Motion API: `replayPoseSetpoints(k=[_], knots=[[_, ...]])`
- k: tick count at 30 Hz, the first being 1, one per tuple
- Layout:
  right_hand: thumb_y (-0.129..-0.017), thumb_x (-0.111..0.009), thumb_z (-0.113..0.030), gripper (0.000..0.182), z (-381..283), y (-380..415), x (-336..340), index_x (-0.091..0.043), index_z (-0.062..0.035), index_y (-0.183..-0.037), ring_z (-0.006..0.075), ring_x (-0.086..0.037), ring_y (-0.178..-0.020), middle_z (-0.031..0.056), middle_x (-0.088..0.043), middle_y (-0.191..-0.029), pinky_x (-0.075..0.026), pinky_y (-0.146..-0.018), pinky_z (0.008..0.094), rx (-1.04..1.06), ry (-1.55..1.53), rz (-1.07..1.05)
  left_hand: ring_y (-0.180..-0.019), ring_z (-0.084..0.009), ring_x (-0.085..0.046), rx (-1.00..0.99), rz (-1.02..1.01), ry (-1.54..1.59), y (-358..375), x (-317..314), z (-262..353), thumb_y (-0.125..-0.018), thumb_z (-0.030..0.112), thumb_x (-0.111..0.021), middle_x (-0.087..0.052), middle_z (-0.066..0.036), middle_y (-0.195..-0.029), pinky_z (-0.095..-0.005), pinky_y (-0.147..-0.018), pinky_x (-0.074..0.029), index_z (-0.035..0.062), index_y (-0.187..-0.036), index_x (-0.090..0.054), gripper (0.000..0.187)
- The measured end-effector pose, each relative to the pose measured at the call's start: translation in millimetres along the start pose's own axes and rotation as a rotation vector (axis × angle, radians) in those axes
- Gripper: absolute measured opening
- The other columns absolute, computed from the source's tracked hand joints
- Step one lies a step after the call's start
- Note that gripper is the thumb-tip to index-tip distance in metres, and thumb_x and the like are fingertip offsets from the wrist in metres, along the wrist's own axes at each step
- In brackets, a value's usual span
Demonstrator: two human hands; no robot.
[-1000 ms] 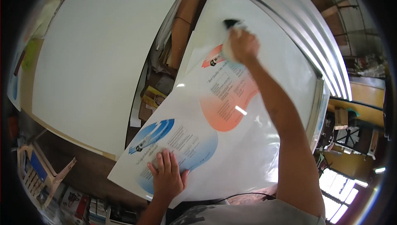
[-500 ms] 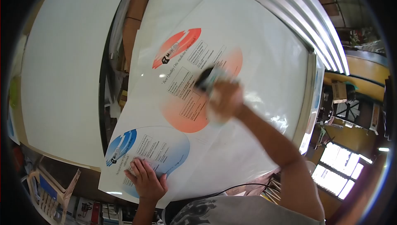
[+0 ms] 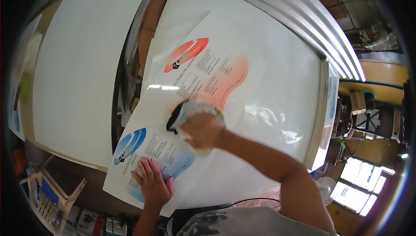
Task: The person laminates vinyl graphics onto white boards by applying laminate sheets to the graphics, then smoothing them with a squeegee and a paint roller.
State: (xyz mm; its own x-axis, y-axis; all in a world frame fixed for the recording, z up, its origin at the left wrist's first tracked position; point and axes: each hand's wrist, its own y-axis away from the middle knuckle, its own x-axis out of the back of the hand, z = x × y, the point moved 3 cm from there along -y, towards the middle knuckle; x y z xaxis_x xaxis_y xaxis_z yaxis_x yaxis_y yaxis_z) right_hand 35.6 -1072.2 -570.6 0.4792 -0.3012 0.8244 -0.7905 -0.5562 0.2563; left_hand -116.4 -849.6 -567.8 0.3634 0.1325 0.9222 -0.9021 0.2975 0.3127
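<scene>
Right hand (image 3: 203,132) clamped on crumpled cloth (image 3: 190,111); left hand (image 3: 152,185) flat on glossy print (image 3: 242,106).

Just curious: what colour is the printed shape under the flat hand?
Blue, fading paler, on the glossy white sheet under the left hand; head view.

Bright daylight, sheet glare, fisheye edges

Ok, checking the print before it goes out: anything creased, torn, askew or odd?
No tear or crease shows. The printed sheet lies askew to the white board under it. The left hand presses its blue graphic; the right hand holds a blurred cloth-like wad.
</scene>
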Motion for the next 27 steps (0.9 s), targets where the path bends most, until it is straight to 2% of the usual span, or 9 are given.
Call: replayPoseSetpoints(k=[2, 4, 9, 12, 14, 15, 17, 21, 27], knots=[[-0.082, -0.063, -0.039, 0.031, 41, -53, 40, -0.066, -0.0128, -0.098, 0.0303, -0.065, -0.096, 0.0090, -0.069, -0.091, -0.051, -0.081, 0.0479, -0.215, 0.261, -0.200, -0.141, -0.0534, -0.021, 0.015, -0.025, -0.023, 8, -4, 1, -0.091, 0.045, -0.047, -0.026, -0.039, -0.150, -0.0724, -0.111, -0.006, -0.0162, -0.142, -0.030, 0.081], [-0.089, -0.058, -0.044, 0.035, 107, -111, 87, -0.066, -0.0104, -0.096, 0.0358, -0.066, -0.094, 0.0133, -0.071, -0.097, -0.052, -0.082, 0.0503, -0.282, 0.320, 0.429, -0.140, -0.0537, -0.023, 0.010, 0.028, -0.030, 4, -6, 2, -0.091, 0.046, -0.047, -0.027, -0.038, -0.150, -0.0734, -0.110, -0.006, -0.0161, -0.142, -0.030, 0.082], [-0.095, -0.051, -0.045, 0.041, 137, -178, 152, -0.073, -0.0093, -0.095, 0.0372, -0.071, -0.082, 0.0178, -0.073, -0.086, -0.056, -0.076, 0.0489, -0.590, 0.303, 0.600, -0.141, -0.0534, -0.023, 0.023, 0.006, -0.010, 9, -5, 3, -0.092, 0.046, -0.047, -0.028, -0.038, -0.149, -0.0741, -0.110, -0.005, -0.0160, -0.142, -0.030, 0.082], [-0.091, -0.049, -0.033, 0.031, 68, -117, 51, -0.064, -0.0084, -0.102, 0.0334, -0.069, -0.093, 0.0145, -0.070, -0.106, -0.052, -0.090, 0.0524, -0.305, 0.531, 0.411, -0.141, -0.0532, -0.023, 0.021, 0.047, 0.040, 1, -2, 2, -0.092, 0.046, -0.047, -0.028, -0.038, -0.149, -0.0742, -0.110, -0.005, -0.0160, -0.143, -0.030, 0.082], [-0.084, -0.060, -0.037, 0.028, 10, -67, 34, -0.067, -0.0151, -0.100, 0.0301, -0.066, -0.095, 0.0041, -0.067, -0.096, -0.047, -0.093, 0.0546, 0.127, 0.160, 0.017, -0.141, -0.0532, -0.022, 0.022, 0.040, 0.057, 0, -3, 3, -0.092, 0.046, -0.048, -0.028, -0.038, -0.149, -0.0742, -0.110, -0.005, -0.0159, -0.143, -0.029, 0.082], [-0.084, -0.060, -0.035, 0.022, 17, -67, 35, -0.065, -0.0163, -0.095, 0.0303, -0.066, -0.092, 0.0042, -0.066, -0.091, -0.049, -0.089, 0.0536, 0.135, 0.044, 0.109, -0.141, -0.0535, -0.022, 0.023, 0.048, 0.029, 1, -4, 3, -0.092, 0.046, -0.048, -0.027, -0.038, -0.149, -0.0742, -0.110, -0.005, -0.0160, -0.143, -0.030, 0.082], [-0.088, -0.056, -0.037, 0.024, 53, -107, 61, -0.066, -0.0154, -0.095, 0.0314, -0.067, -0.087, 0.0079, -0.068, -0.090, -0.053, -0.076, 0.0496, -0.041, 0.360, -0.124, -0.142, -0.0538, -0.021, 0.019, 0.024, -0.018, 7, -8, 2, -0.092, 0.046, -0.048, -0.027, -0.038, -0.150, -0.0742, -0.110, -0.005, -0.0160, -0.143, -0.030, 0.083], [-0.095, -0.045, -0.039, 0.043, 148, -189, 168, -0.069, -0.0047, -0.106, 0.0371, -0.068, -0.098, 0.0206, -0.070, -0.105, -0.053, -0.086, 0.0471, -0.438, 0.219, 0.478, -0.143, -0.0554, -0.016, 0.040, 0.011, -0.040, 2, -6, 4, -0.093, 0.046, -0.045, -0.023, -0.039, -0.151, -0.0727, -0.111, -0.003, -0.0159, -0.145, -0.026, 0.083], [-0.091, -0.050, -0.053, 0.059, 226, -118, 181, -0.070, -0.0005, -0.110, 0.0369, -0.066, -0.107, 0.0242, -0.069, -0.108, -0.050, -0.091, 0.0456, -0.825, -0.181, 0.698, -0.145, -0.0548, -0.011, 0.111, 0.140, 0.043, 4, 11, 4, -0.089, 0.050, -0.052, -0.017, -0.037, -0.155, -0.0722, -0.111, -0.002, -0.0079, -0.150, -0.023, 0.089]])
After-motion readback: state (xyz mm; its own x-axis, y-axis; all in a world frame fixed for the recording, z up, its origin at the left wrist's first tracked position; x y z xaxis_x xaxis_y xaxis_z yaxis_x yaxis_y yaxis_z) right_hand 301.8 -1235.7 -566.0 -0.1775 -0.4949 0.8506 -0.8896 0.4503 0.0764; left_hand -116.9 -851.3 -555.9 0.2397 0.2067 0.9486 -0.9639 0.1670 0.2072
